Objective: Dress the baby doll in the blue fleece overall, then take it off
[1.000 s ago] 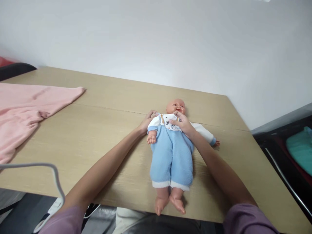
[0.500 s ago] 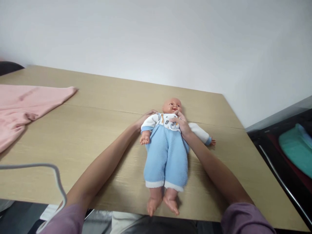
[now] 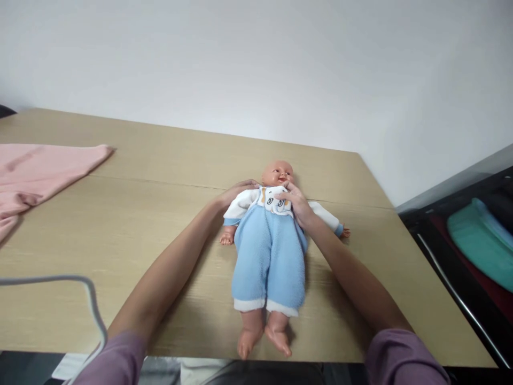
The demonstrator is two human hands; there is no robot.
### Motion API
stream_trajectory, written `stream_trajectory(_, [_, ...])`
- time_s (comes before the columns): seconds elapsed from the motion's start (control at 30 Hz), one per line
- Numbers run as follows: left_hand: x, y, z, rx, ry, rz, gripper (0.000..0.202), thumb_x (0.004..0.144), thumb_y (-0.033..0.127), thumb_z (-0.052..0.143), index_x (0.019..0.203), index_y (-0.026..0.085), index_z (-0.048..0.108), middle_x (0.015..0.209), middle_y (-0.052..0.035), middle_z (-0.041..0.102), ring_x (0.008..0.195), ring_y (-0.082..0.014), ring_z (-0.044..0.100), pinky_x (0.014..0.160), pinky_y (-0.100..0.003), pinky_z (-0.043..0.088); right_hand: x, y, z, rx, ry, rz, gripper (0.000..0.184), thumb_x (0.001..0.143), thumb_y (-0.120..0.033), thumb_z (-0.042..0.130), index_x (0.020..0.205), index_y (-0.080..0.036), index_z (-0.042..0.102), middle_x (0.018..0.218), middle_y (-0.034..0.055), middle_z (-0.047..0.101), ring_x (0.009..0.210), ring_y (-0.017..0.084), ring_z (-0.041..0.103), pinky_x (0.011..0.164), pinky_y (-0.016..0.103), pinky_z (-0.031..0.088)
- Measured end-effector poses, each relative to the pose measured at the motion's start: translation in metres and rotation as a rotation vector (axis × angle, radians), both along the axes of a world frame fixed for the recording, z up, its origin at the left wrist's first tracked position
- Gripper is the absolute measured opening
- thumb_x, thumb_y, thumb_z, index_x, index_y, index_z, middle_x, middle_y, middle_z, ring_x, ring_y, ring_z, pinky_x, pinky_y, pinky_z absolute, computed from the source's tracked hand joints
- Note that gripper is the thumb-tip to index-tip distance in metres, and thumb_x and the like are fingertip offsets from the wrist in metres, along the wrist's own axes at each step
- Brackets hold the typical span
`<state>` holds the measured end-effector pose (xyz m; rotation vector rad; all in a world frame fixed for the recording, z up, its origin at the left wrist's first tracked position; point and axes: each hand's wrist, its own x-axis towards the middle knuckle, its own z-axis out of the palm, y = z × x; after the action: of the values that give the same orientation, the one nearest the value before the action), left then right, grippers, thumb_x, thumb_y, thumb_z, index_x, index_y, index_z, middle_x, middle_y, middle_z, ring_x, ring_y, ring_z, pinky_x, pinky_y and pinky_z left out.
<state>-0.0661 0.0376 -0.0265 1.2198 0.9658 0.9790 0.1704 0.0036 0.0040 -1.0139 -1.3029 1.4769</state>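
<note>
A baby doll (image 3: 266, 251) in a light-blue and white fleece outfit lies on its back, head away from me and bare feet toward me. An animal face decorates the outfit's white chest. My left hand (image 3: 241, 188) is at the doll's shoulder beside the neck, closed on it, with its fingertips partly hidden there. Across the chest and collar on the other side, my right hand (image 3: 296, 203) grips the doll with bent fingers near the chin. Both doll arms stretch out sideways onto the table.
The wooden table (image 3: 160, 160) meets a pale wall behind. A pink cloth (image 3: 44, 171) lies at the left. In front of it a white cable (image 3: 90, 299) curves down to my left sleeve. Past the right edge, teal fabric (image 3: 476, 235) lies on something dark.
The doll's arm on the left has dropped outward and down to the table. My hands stay at its neck and chest. The view has shifted slightly to the right.
</note>
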Motion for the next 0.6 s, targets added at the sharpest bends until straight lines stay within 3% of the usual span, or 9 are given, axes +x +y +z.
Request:
stream_trajectory(0.13, [-0.018,-0.005,0.012,-0.010,0.102,-0.064,0.042,0.082,0.054,0.092,0.100,0.019,0.076,0.101,-0.0053,0.075,0.091,-0.0234,0.070,0.076,-0.031,0.058,0.030,-0.004,0.025,0.368,-0.648,0.100,0.036,0.085,-0.055,0.082,0.104,-0.028,0.066,0.082,-0.0014,0.070,0.074,0.023,0.064,0.074,0.035,0.049])
stream_trajectory(0.23, [-0.033,-0.008,0.029,0.030,0.318,-0.108,0.055,0.072,0.053,0.097,0.111,0.022,0.073,0.110,-0.0064,0.075,0.106,-0.0282,0.072,0.082,-0.031,0.057,0.053,-0.008,0.043,0.471,-0.956,0.152,0.033,0.097,-0.059,0.074,0.104,-0.026,0.071,0.088,0.0029,0.077,0.077,0.025,0.064,0.073,0.036,0.045])
stream_trajectory(0.33, [-0.049,-0.011,0.042,0.010,0.545,-0.224,0.081,0.052,0.040,0.106,0.121,0.023,0.068,0.111,-0.0068,0.078,0.107,-0.0330,0.074,0.080,-0.031,0.056,0.065,-0.006,0.050,0.445,-1.012,0.192,0.037,0.103,-0.060,0.066,0.091,-0.025,0.071,0.092,0.0047,0.079,0.082,0.026,0.066,0.072,0.035,0.045])
stream_trajectory(0.43, [-0.064,-0.012,0.046,0.026,0.766,-0.294,0.088,0.041,0.036,0.107,0.119,0.024,0.069,0.103,-0.0069,0.080,0.099,-0.0363,0.074,0.077,-0.034,0.054,0.070,0.000,0.047,0.394,-0.988,0.260,0.042,0.102,-0.064,0.068,0.084,-0.026,0.070,0.086,0.0038,0.079,0.081,0.026,0.067,0.073,0.035,0.046])
stream_trajectory(0.5, [-0.073,-0.012,0.044,0.019,0.889,-0.266,0.086,0.037,0.034,0.107,0.115,0.025,0.071,0.089,-0.0056,0.079,0.085,-0.0362,0.074,0.074,-0.038,0.053,0.071,0.004,0.044,0.378,-0.945,0.290,0.044,0.100,-0.067,0.071,0.085,-0.026,0.072,0.081,0.0034,0.077,0.079,0.027,0.066,0.075,0.036,0.048])
stream_trajectory(0.6, [-0.078,-0.014,0.041,-0.143,0.959,-0.169,0.079,0.032,0.027,0.106,0.104,0.027,0.074,0.060,0.0007,0.066,0.056,-0.0323,0.066,0.067,-0.043,0.054,0.074,0.005,0.040,0.350,-0.917,0.295,0.047,0.099,-0.071,0.071,0.089,-0.026,0.075,0.081,0.0036,0.077,0.081,0.027,0.066,0.077,0.037,0.050])
